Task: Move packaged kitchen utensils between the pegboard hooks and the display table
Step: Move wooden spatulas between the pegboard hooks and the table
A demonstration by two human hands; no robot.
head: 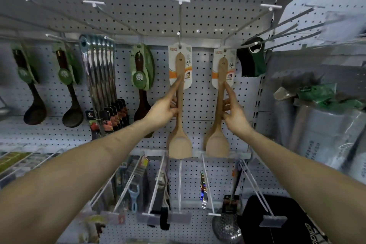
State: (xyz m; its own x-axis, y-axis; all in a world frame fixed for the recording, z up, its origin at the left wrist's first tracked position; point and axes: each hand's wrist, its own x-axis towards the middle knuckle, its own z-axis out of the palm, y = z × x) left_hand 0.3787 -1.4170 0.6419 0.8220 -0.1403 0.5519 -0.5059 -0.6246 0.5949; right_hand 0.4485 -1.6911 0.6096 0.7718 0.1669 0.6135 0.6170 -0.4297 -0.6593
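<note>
Nearest, both forearms reach upward. The left hand (164, 109) grips the handle of the left spatula (179, 144), fingers curled round it and forefinger laid straight up the shaft. The right hand (235, 115) holds the right spatula (216, 144) likewise. Both spatulas hang by their cards (187, 52) from the hooks (180, 23) against the pegboard (200, 103). No desk is in view. Judgement: neither spatula is off its hook, so any move to the desk is not yet done.
</note>
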